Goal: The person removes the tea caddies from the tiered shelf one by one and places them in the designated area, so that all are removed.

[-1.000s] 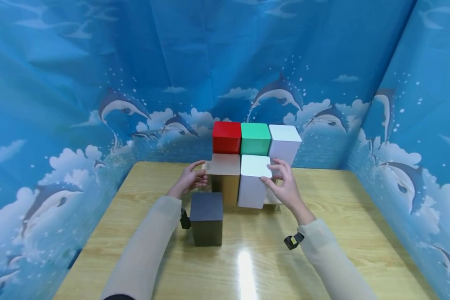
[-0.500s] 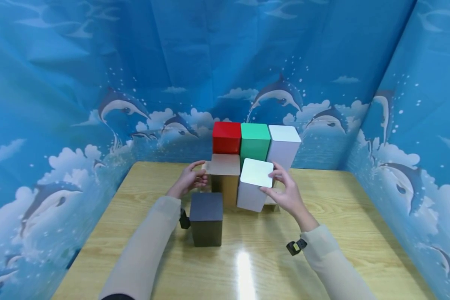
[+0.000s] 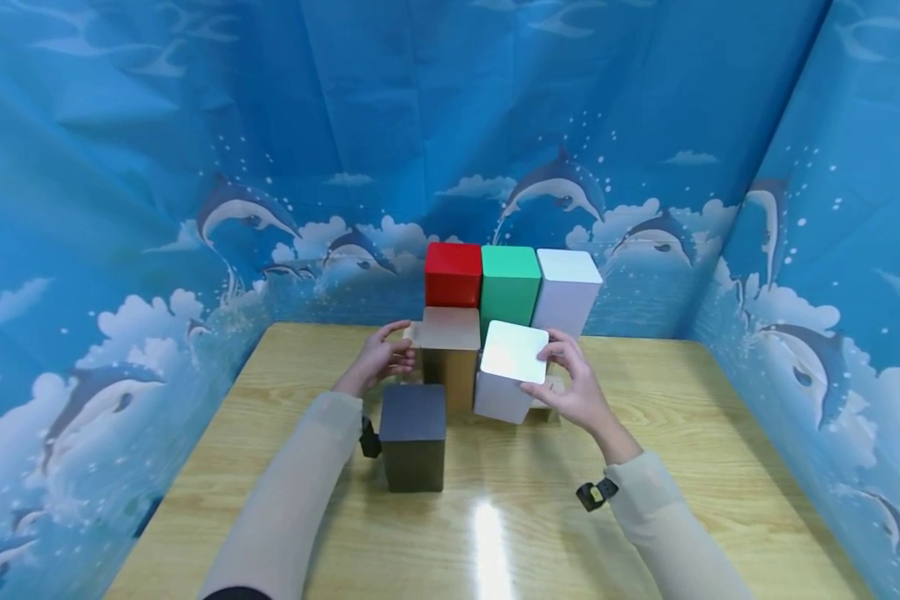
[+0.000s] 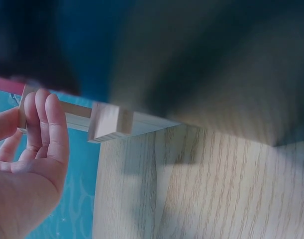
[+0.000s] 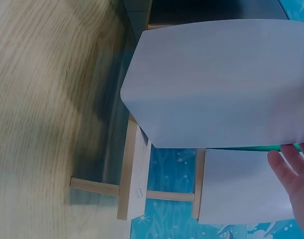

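Observation:
My right hand [image 3: 579, 390] grips the white canister [image 3: 515, 352] by its upper right side. The canister leans and is turned out of line in the front row of a wooden rack [image 5: 134, 174]. Beside it stands a brown canister [image 3: 451, 329] with a shiny front. My left hand [image 3: 378, 358] holds the rack's left end; in the left wrist view, thumb and fingers [image 4: 57, 127] pinch its wooden end piece. Behind, a red canister [image 3: 453, 275], a green canister [image 3: 510, 279] and a second white canister [image 3: 570, 283] form the back row.
A black canister [image 3: 413, 437] stands on the wooden table [image 3: 540, 533] in front of the rack, close to my left wrist. A blue dolphin-print curtain [image 3: 390, 125] closes off the back and both sides.
The front white canister has moved toward me and tilted, uncovering more of the green one behind. My right hand has shifted with it, slightly down and right. The left hand has stayed put.

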